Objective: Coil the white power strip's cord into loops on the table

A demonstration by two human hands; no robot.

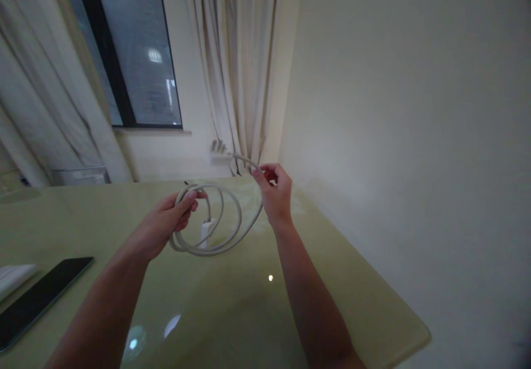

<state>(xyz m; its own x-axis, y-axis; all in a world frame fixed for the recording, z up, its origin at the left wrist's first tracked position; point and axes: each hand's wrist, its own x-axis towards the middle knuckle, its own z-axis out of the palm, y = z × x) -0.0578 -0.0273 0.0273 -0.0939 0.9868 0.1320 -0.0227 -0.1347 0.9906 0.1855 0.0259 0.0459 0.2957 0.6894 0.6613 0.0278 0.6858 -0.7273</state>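
Over the tabletop (232,297), looped cable (207,252) in the grasp of left hand (170,217) and, near one plug (219,159), right hand (277,195).

Landmark: the cable (209,252).
Cable: 1, in several loops; they overlap, exact count unclear.
Hands: 2, left hand (176,211) at the cable's left, right hand (276,192) at its right.
Cable ends: 2, pronged plug (220,157) beyond the loops, white block (206,233) seen through them. Prong count blurred.
Surface (352,286): 1, under the cable.
Dark slab (41,302): 1, left of the cable. White item (14,279): 1, further left, cut off.
Behind the cable: 2 curtains, left curtain (37,70) and right curtain (244,53); 1 window (133,53), 2 panes visible.
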